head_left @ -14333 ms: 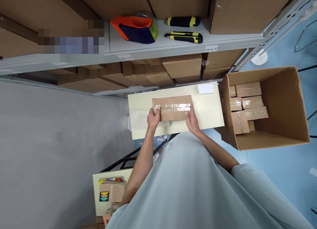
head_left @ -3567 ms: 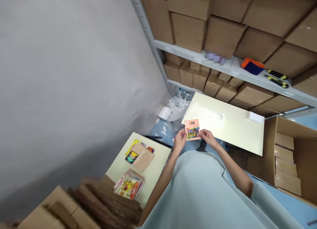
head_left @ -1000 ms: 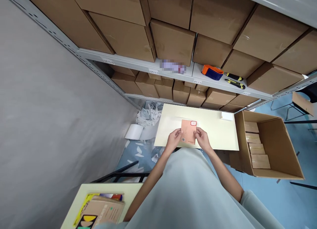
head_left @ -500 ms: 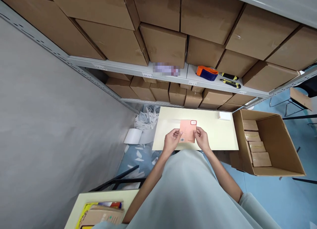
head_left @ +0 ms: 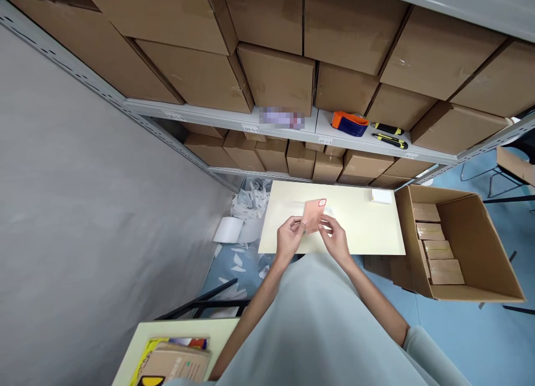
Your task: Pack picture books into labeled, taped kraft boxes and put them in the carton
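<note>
A thin, flat pink packet (head_left: 313,214) with a red-edged white label in its top right corner is held above the pale table (head_left: 359,230). My left hand (head_left: 289,238) pinches its lower left edge between thumb and fingers. At the lower right edge, the fingertips of my right hand (head_left: 334,238) are closed on it too. The packet is turned at an angle, so its face looks narrow. Whether it is a booklet, a card or a pouch I cannot tell.
A small white box (head_left: 380,196) lies at the table's back right. Right of the table stands an open carton (head_left: 480,247) with several small boxes inside. Shelves of cardboard boxes (head_left: 276,77) rise ahead, with box cutters (head_left: 388,135) on one ledge. Paper scraps (head_left: 251,199) lie left.
The pink packet has turned from facing me flat to an angled position. My right hand has shifted slightly left and lower along its edge.
</note>
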A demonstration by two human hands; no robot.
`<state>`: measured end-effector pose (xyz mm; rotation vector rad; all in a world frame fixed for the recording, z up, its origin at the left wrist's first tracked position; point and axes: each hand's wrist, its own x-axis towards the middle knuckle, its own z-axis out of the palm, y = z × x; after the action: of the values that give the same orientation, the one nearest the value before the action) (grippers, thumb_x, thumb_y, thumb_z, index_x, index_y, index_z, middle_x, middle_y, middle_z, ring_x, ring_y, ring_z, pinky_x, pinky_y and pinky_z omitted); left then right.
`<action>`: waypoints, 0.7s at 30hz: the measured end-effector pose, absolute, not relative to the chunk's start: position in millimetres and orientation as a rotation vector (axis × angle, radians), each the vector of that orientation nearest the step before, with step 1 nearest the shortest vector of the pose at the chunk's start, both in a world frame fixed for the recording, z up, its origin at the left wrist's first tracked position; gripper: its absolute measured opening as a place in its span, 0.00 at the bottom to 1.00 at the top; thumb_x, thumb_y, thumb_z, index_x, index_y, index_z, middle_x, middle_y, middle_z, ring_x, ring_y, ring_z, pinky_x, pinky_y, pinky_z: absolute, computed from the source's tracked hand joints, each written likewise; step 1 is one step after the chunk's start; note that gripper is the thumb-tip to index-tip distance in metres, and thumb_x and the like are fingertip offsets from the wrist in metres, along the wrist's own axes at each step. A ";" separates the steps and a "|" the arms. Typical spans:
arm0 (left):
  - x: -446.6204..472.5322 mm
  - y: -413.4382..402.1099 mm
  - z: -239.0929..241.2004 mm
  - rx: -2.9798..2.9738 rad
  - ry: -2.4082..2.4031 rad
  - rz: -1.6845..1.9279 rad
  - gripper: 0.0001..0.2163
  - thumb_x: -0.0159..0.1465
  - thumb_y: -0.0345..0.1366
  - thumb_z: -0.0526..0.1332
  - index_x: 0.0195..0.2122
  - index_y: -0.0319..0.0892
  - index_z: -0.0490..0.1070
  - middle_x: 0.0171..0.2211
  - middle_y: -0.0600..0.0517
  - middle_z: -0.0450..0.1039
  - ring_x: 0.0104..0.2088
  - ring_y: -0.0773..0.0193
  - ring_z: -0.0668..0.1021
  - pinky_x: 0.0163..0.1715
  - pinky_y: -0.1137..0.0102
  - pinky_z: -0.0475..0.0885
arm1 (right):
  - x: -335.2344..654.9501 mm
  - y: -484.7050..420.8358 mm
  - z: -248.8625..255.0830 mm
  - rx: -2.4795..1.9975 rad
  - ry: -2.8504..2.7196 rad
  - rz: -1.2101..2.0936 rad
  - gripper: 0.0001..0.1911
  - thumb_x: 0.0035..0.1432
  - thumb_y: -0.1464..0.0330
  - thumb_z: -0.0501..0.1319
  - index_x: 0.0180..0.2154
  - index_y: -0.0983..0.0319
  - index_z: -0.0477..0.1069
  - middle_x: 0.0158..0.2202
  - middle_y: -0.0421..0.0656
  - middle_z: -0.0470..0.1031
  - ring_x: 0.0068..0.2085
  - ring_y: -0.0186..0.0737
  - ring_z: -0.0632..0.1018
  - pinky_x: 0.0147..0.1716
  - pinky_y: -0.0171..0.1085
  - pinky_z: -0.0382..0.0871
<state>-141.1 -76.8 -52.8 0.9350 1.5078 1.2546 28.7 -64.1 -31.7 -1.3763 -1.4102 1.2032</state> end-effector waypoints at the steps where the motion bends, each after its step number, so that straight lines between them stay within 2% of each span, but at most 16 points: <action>1: -138.0 -78.3 -50.9 0.915 1.461 1.245 0.22 0.65 0.58 0.69 0.42 0.42 0.78 0.42 0.43 0.87 0.41 0.51 0.89 0.40 0.60 0.85 | 25.0 -66.6 -32.8 -1.375 -1.373 1.252 0.22 0.67 0.52 0.66 0.56 0.56 0.78 0.60 0.52 0.80 0.56 0.51 0.84 0.48 0.46 0.84; 3: -130.5 -81.9 -46.8 0.916 1.383 1.235 0.24 0.65 0.60 0.68 0.44 0.42 0.77 0.45 0.42 0.87 0.43 0.50 0.89 0.42 0.59 0.86 | 19.5 -69.4 -35.8 -1.370 -1.298 1.318 0.26 0.65 0.49 0.69 0.57 0.56 0.77 0.61 0.52 0.81 0.57 0.54 0.84 0.49 0.48 0.84; 5: -122.6 -85.8 -43.3 0.957 1.337 1.242 0.25 0.67 0.62 0.66 0.45 0.42 0.79 0.48 0.41 0.86 0.48 0.49 0.88 0.49 0.57 0.85 | 17.6 -69.0 -39.3 -1.356 -1.233 1.359 0.29 0.61 0.47 0.71 0.55 0.57 0.77 0.59 0.52 0.82 0.56 0.55 0.85 0.49 0.48 0.85; 7: -116.8 -88.7 -41.3 0.987 1.304 1.231 0.28 0.72 0.63 0.58 0.46 0.41 0.80 0.49 0.40 0.86 0.51 0.50 0.87 0.55 0.55 0.83 | 20.0 -66.1 -42.8 -1.345 -1.184 1.386 0.30 0.58 0.43 0.72 0.51 0.58 0.78 0.53 0.51 0.85 0.52 0.54 0.87 0.49 0.49 0.85; 9: -115.8 -89.5 -41.9 0.988 1.279 1.207 0.30 0.75 0.63 0.52 0.47 0.41 0.82 0.48 0.40 0.86 0.50 0.51 0.87 0.56 0.54 0.83 | 25.9 -61.8 -45.4 -1.347 -1.165 1.406 0.32 0.56 0.39 0.70 0.46 0.58 0.78 0.47 0.50 0.87 0.48 0.54 0.87 0.49 0.50 0.85; 11: -121.3 -87.7 -45.4 0.996 1.314 1.224 0.28 0.75 0.60 0.54 0.49 0.41 0.82 0.48 0.41 0.86 0.49 0.52 0.87 0.55 0.55 0.83 | 33.7 -57.9 -46.3 -1.345 -1.172 1.417 0.34 0.55 0.35 0.69 0.45 0.58 0.79 0.45 0.50 0.88 0.46 0.55 0.87 0.49 0.51 0.84; 13: -131.7 -84.2 -51.5 1.034 1.460 1.281 0.22 0.72 0.57 0.62 0.51 0.43 0.81 0.50 0.42 0.85 0.48 0.53 0.87 0.52 0.58 0.83 | 41.6 -55.3 -45.0 -1.330 -1.177 1.443 0.36 0.55 0.34 0.69 0.46 0.58 0.80 0.46 0.49 0.88 0.46 0.56 0.88 0.48 0.52 0.84; 15: -143.0 -80.4 -58.9 1.076 1.608 1.290 0.21 0.67 0.55 0.68 0.52 0.44 0.82 0.51 0.42 0.85 0.45 0.55 0.86 0.45 0.61 0.83 | 48.0 -54.1 -42.1 -1.305 -1.166 1.489 0.37 0.54 0.35 0.70 0.48 0.58 0.81 0.46 0.49 0.88 0.45 0.56 0.88 0.47 0.52 0.85; 17: -150.8 -77.6 -66.0 1.103 1.630 1.231 0.21 0.64 0.55 0.69 0.48 0.44 0.84 0.49 0.43 0.86 0.41 0.56 0.85 0.38 0.64 0.81 | 52.1 -53.7 -38.8 -1.280 -1.165 1.542 0.37 0.54 0.35 0.71 0.48 0.59 0.81 0.47 0.49 0.88 0.45 0.57 0.88 0.46 0.52 0.85; 21: -151.3 -75.8 -75.8 1.091 1.488 1.160 0.21 0.62 0.58 0.70 0.39 0.44 0.86 0.38 0.45 0.87 0.34 0.57 0.83 0.34 0.64 0.80 | 54.4 -52.3 -35.2 -1.270 -1.214 1.580 0.37 0.53 0.34 0.71 0.47 0.59 0.83 0.47 0.50 0.88 0.44 0.58 0.88 0.44 0.52 0.85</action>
<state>-151.3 -75.8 -75.8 1.0908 1.4881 1.1596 54.4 -52.3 -35.2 -1.2696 -1.2135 1.5798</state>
